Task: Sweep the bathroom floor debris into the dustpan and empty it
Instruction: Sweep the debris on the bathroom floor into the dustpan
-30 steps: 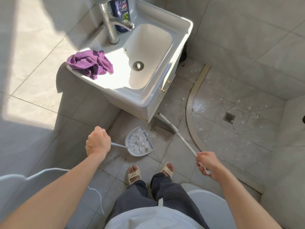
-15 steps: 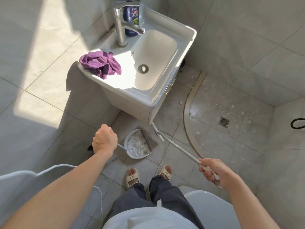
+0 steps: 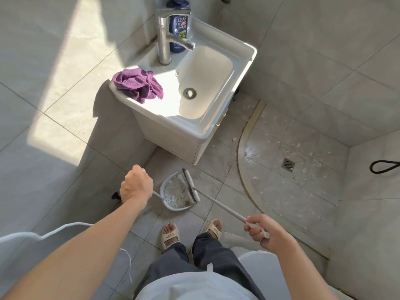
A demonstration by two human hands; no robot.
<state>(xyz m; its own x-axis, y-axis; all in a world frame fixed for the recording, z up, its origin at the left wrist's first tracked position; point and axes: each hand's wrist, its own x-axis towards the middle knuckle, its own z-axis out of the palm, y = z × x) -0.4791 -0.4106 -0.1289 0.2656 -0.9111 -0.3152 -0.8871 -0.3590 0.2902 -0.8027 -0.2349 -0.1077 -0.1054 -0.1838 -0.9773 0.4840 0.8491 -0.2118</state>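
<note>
Dustpan point(image 3: 177, 194) sits on the floor tiles at frame centre, below the sink cabinet point(image 3: 173, 139), part-filled with white debris point(image 3: 176, 191). Left hand point(image 3: 136, 187) curls round its thin handle; right hand point(image 3: 263, 231) grips the broom point(image 3: 191, 187) handle end, broom head lying across the pan mouth. Pan looks like light rigid plastic, the load loose and flaky: keep it level, hold well up the handle, no jerks or it spills. More flakes lie in the shower area point(image 3: 292, 169), right of frame. Bottle point(image 3: 178, 31) behind the tap reads "CLEAR".
</note>
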